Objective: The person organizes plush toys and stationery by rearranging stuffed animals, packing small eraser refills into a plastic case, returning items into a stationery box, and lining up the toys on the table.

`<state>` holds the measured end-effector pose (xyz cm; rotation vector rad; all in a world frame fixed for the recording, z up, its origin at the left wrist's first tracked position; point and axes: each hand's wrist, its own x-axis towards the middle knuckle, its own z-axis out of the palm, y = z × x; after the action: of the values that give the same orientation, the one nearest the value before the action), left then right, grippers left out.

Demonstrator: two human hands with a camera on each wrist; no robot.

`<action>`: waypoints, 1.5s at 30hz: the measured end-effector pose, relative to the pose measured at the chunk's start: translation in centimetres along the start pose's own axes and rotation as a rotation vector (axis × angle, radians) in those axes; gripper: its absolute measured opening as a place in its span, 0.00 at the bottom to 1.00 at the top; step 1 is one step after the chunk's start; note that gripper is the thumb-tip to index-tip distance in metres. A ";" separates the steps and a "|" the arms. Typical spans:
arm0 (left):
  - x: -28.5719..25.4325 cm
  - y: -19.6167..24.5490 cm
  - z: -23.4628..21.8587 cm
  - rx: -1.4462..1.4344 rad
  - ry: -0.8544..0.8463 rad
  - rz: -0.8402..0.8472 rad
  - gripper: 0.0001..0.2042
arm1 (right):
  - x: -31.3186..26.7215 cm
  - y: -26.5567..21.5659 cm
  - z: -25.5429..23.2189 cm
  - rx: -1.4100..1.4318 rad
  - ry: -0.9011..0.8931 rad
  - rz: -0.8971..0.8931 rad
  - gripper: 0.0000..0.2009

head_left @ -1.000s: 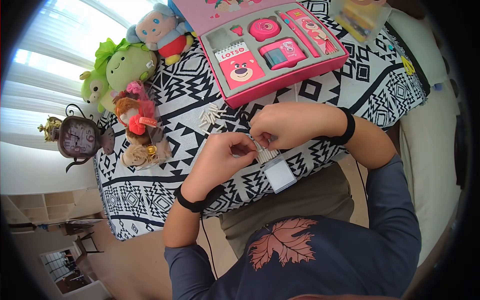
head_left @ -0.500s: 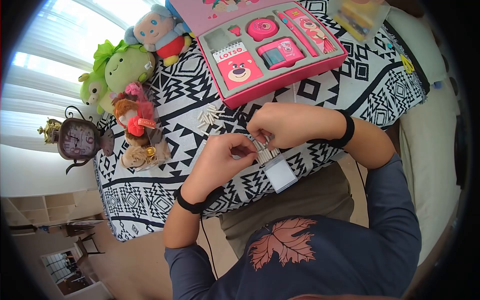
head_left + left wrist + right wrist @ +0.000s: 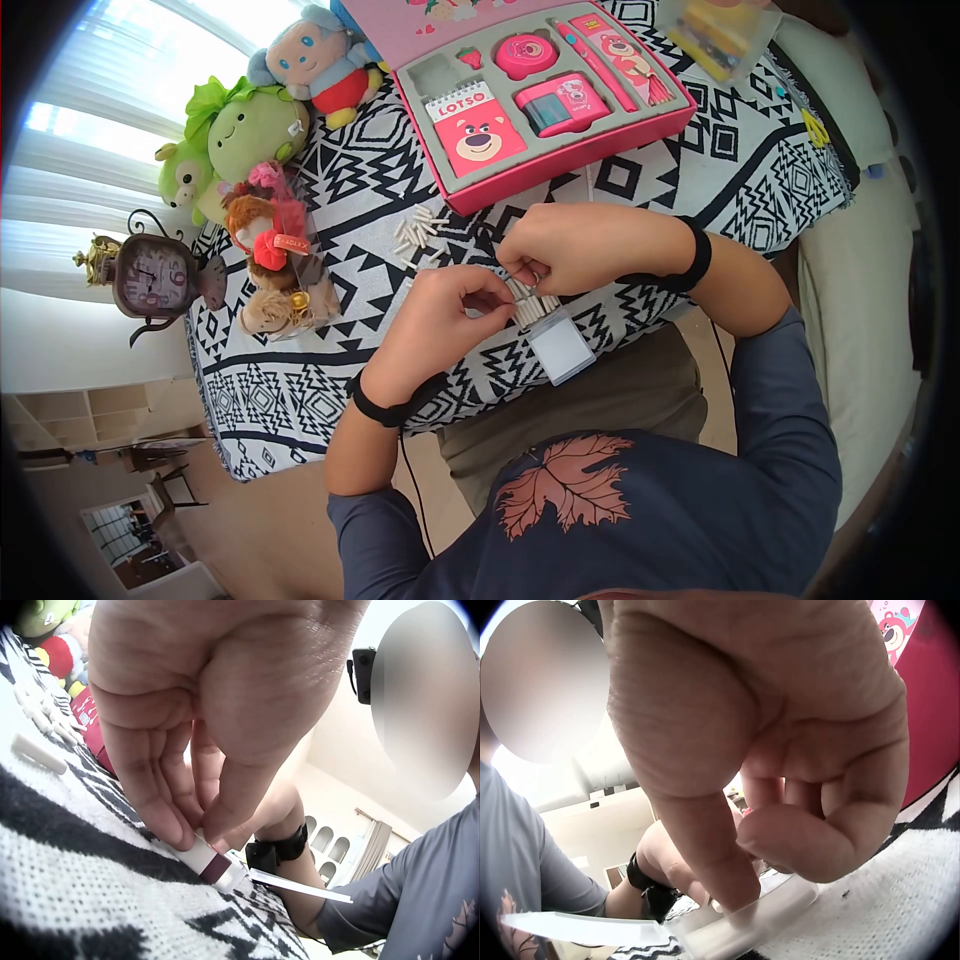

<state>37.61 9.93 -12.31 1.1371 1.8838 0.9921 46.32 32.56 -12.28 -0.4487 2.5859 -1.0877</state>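
A small clear box (image 3: 535,309) with white sticks packed in it lies near the table's front edge, its lid (image 3: 561,350) folded out toward the person. The left hand (image 3: 440,318) pinches the box's left side between thumb and fingers. In the left wrist view, the fingertips of the left hand (image 3: 199,727) meet at the box (image 3: 210,864), which has a dark band. Over its far end the right hand (image 3: 595,250) has curled fingers and seems to pinch a white stick, mostly hidden. The right hand (image 3: 769,750) lowers its thumb inside the clear wall (image 3: 754,926).
Loose white sticks (image 3: 422,232) lie on the patterned cloth beyond the left hand. A pink gift box (image 3: 575,150) stands open behind both hands. Plush toys (image 3: 258,132), a wrapped doll (image 3: 270,235) and a clock (image 3: 155,278) are at the left, yellow scissors (image 3: 815,128) at the far right.
The right hand's fingers have shifted slightly over the far end of the box. The left hand, the box and its lid have hardly moved.
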 end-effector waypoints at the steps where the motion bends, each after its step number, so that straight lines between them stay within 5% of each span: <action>1: 0.0 0.0 0.0 0.000 -0.001 0.001 0.05 | 0.0 0.0 -0.1 0.000 0.001 0.001 0.06; 45: 0.0 0.3 -0.1 0.025 -0.007 0.013 0.06 | -0.1 -0.7 -0.8 -0.061 -0.117 0.066 0.07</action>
<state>37.65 10.01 -12.06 1.1674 1.8901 0.9738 46.25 32.67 -11.23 -0.4255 2.5181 -0.9342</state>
